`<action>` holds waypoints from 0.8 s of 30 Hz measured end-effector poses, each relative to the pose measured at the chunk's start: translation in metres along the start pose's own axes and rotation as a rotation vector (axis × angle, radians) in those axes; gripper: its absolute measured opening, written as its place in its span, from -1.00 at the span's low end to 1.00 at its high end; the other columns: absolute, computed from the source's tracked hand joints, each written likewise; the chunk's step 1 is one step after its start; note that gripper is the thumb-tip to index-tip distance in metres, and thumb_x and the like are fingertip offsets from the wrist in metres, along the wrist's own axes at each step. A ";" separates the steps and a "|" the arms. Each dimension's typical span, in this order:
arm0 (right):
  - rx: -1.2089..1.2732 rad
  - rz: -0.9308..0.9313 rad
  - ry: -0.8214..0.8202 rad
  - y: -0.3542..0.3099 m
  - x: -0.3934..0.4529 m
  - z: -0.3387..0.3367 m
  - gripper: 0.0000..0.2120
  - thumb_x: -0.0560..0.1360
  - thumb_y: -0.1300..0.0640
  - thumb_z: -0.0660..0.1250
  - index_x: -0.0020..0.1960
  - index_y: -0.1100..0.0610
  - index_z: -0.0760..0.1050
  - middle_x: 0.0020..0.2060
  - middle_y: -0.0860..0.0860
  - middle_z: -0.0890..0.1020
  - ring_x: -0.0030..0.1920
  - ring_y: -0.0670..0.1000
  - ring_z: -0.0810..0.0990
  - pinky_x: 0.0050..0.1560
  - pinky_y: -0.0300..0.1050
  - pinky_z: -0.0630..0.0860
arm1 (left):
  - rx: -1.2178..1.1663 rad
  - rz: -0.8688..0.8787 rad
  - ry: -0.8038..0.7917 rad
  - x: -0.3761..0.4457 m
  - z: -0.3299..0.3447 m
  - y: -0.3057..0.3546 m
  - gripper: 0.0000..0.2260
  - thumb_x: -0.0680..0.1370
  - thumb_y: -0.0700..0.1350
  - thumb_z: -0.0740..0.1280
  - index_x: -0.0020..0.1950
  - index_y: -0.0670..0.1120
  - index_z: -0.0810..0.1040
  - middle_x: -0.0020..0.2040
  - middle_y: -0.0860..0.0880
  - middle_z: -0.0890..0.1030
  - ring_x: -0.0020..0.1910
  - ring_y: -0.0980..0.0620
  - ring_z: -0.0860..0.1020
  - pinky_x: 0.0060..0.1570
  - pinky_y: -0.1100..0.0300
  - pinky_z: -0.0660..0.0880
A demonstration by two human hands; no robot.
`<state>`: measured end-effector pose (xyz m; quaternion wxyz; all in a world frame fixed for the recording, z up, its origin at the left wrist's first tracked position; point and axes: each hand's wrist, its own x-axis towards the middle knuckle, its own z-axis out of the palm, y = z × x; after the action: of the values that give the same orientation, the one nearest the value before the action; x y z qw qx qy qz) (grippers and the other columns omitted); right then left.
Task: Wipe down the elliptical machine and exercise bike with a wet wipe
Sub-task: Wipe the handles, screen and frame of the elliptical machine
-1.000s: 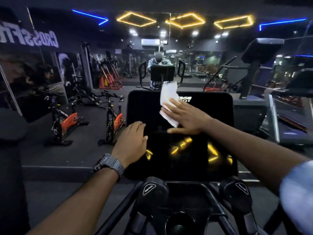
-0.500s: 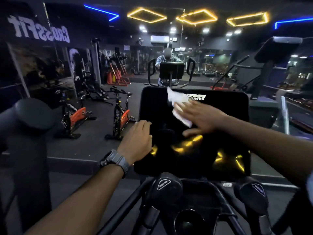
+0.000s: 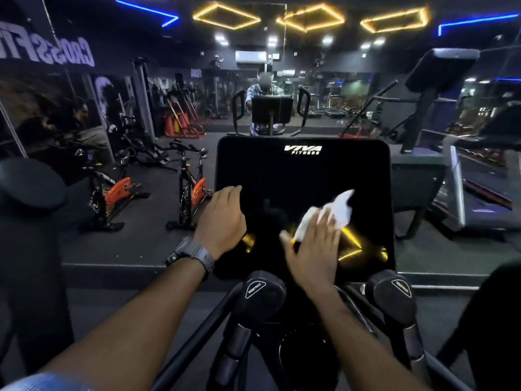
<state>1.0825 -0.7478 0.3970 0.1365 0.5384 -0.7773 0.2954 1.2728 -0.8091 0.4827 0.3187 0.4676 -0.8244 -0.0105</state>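
Two hands reach onto the black console screen (image 3: 303,176) of the elliptical machine. The left hand (image 3: 222,218) curls over the screen's left edge, a grey watch (image 3: 194,253) on its wrist. The right hand (image 3: 314,249) lies flat with fingers spread, pressing a crumpled white wet wipe (image 3: 332,211) against the lower right of the screen, among yellow reflections. Two padded handle grips (image 3: 260,294) stand just below the console. Orange-and-black exercise bikes (image 3: 194,190) stand well apart on the left floor.
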 end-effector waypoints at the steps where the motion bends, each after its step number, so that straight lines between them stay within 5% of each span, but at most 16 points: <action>1: 0.046 0.066 0.033 -0.004 0.018 -0.006 -0.13 0.57 -0.38 -0.08 0.59 0.26 -0.07 0.58 0.20 -0.09 0.58 0.18 -0.14 0.56 0.15 -0.10 | 0.008 0.000 -0.010 0.000 0.000 0.001 -0.49 0.61 -0.28 0.19 0.57 -0.27 0.24 0.52 -0.20 0.35 0.51 -0.15 0.30 0.50 0.09 0.22; 3: 0.043 -0.048 0.065 -0.024 0.052 -0.013 -0.18 0.58 -0.34 -0.07 0.57 0.28 0.04 0.57 0.25 0.02 0.57 0.23 -0.06 0.55 0.20 -0.01 | 0.020 0.005 -0.024 0.001 0.002 0.004 -0.49 0.61 -0.27 0.20 0.57 -0.28 0.24 0.52 -0.21 0.36 0.50 -0.17 0.31 0.49 0.06 0.23; 7: -0.069 -0.701 -0.072 -0.054 0.052 0.006 -0.32 0.61 -0.19 0.07 0.55 0.26 0.14 0.57 0.20 0.08 0.57 0.21 0.01 0.51 0.22 0.11 | 0.025 -0.016 -0.059 0.000 0.003 0.008 -0.49 0.58 -0.27 0.21 0.55 -0.26 0.28 0.51 -0.21 0.37 0.49 -0.19 0.33 0.50 0.00 0.26; 10: -0.129 -0.858 -0.081 -0.025 0.019 0.017 -0.36 0.64 -0.17 0.08 0.56 0.21 0.15 0.59 0.13 0.05 0.59 0.14 -0.06 0.54 0.12 0.09 | 0.028 -0.010 -0.104 -0.004 -0.001 0.007 -0.49 0.58 -0.28 0.17 0.55 -0.24 0.27 0.53 -0.19 0.35 0.53 -0.15 0.31 0.52 0.02 0.25; 14: -0.047 -0.633 -0.033 -0.016 0.009 0.010 -0.36 0.67 -0.15 0.02 0.59 0.20 0.01 0.60 0.09 -0.02 0.59 0.04 -0.11 0.57 0.01 0.00 | 0.034 -0.019 -0.175 -0.007 -0.004 0.008 -0.44 0.59 -0.27 0.17 0.60 -0.26 0.17 0.60 -0.19 0.25 0.59 -0.12 0.21 0.58 0.03 0.16; 19: 0.675 -0.327 -0.261 -0.048 0.016 -0.021 -0.44 0.68 -0.10 0.05 0.61 0.03 0.02 0.59 -0.07 0.02 0.57 -0.12 -0.07 0.51 -0.23 -0.02 | 0.013 -0.060 -0.145 -0.010 -0.020 0.022 -0.49 0.65 -0.19 0.16 0.60 -0.24 0.18 0.59 -0.16 0.28 0.56 -0.13 0.28 0.53 -0.02 0.25; 22: 1.138 -0.096 -0.397 -0.070 0.018 -0.060 -0.52 0.64 -0.20 0.08 0.53 -0.12 0.25 0.55 -0.06 0.23 0.53 -0.13 0.16 0.55 -0.10 0.08 | 0.009 -0.058 -0.080 -0.015 -0.043 0.034 -0.53 0.69 -0.14 0.13 0.59 -0.23 0.21 0.57 -0.17 0.31 0.53 -0.14 0.31 0.50 0.01 0.27; 24: 1.336 -0.118 -0.479 -0.089 0.018 -0.085 -0.48 0.59 -0.32 0.08 0.48 -0.14 0.33 0.50 0.00 0.34 0.50 -0.05 0.28 0.53 0.08 0.17 | 0.003 -0.055 -0.028 -0.019 -0.065 0.039 -0.59 0.70 -0.13 0.12 0.54 -0.23 0.30 0.50 -0.18 0.39 0.47 -0.15 0.38 0.44 -0.03 0.32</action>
<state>1.1478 -0.7315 0.5016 -0.3814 0.5984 -0.4082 0.5743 1.2842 -0.7545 0.5369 0.3060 0.4906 -0.8155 -0.0247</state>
